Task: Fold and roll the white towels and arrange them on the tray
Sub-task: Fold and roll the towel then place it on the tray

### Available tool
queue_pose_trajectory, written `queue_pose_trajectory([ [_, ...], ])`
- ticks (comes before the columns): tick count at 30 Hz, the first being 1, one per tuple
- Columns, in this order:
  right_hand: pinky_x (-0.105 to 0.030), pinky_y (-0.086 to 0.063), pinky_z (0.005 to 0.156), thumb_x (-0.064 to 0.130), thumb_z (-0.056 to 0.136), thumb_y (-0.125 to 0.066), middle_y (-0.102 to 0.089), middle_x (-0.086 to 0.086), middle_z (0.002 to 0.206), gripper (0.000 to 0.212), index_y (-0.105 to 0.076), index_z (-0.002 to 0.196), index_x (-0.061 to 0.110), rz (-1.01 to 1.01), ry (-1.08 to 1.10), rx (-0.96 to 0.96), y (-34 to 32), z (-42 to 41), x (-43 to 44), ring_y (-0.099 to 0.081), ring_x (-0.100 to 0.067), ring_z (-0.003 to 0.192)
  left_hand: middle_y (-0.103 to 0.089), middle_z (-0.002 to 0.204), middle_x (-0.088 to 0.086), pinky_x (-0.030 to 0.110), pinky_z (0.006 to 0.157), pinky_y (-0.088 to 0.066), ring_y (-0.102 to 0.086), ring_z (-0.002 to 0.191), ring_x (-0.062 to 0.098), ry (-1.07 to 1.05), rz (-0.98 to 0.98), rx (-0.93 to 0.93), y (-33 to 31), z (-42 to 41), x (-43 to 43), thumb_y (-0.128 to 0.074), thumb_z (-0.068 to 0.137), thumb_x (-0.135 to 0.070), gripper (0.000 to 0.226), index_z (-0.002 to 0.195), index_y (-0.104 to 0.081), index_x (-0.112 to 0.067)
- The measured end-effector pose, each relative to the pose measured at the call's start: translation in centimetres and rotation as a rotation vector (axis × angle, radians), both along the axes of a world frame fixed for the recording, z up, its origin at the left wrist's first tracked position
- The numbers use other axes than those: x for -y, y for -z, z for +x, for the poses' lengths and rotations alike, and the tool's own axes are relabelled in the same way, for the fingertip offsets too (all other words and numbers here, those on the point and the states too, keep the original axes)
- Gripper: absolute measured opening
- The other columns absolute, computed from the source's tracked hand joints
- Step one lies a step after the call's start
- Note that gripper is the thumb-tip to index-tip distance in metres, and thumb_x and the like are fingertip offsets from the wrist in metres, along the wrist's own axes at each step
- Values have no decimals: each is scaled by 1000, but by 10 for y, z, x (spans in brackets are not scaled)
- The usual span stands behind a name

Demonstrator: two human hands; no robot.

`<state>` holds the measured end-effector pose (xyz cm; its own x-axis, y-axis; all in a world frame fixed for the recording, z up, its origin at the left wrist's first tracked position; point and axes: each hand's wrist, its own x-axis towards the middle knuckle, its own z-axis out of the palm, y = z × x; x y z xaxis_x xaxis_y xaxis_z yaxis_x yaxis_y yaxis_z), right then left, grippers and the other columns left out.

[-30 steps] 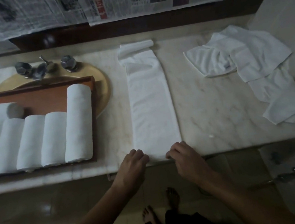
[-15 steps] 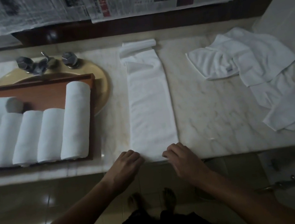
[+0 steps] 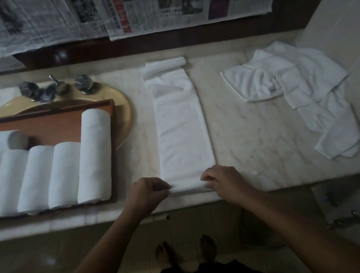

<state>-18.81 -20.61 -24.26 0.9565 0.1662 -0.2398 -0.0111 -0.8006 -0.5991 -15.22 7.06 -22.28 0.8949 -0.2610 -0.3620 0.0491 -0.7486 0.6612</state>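
Being pinched by the left hand (image 3: 148,195) and right hand (image 3: 223,180), the end of the folded towel (image 3: 181,131) at the worktop (image 3: 257,137) edge should be rolled tight and even.

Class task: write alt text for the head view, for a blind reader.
Left hand and right hand pinch the near end of a folded white towel on a marble counter. Rolled towels sit in a tray, left; loose towels, right.

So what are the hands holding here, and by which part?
The folded towel, by its near end: left hand pinches the left corner, right hand the right corner.
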Motion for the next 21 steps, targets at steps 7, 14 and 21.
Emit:
queue_pose_trajectory([
  [7,-24,-42,76,24,89,-78,-62,8,93,4,-75,92,25,12,110,30,-4,4,-2,-56,-7,87,-74,78,-6,13,56,-43,-65,71,4,-132,-24,-96,5,15,4,-84,81,-18,9,82,-79,-25],
  [14,-27,-49,74,-2,88,-67,-59,2,100,24,-73,101,16,-97,-5,235,8,-17,-23,-56,-16,92,-59,90,-1,24,61,-43,-53,76,16,249,165,421,17,-14,21,-66,86,3,21,92,-73,-15],
  [21,-35,-46,84,3,76,-60,-54,-2,117,46,-62,120,17,-203,-98,314,7,-24,-22,-49,-23,103,-53,93,3,38,62,-46,-44,80,22,345,315,496,28,-26,22,-67,66,0,35,97,-60,-14],
])
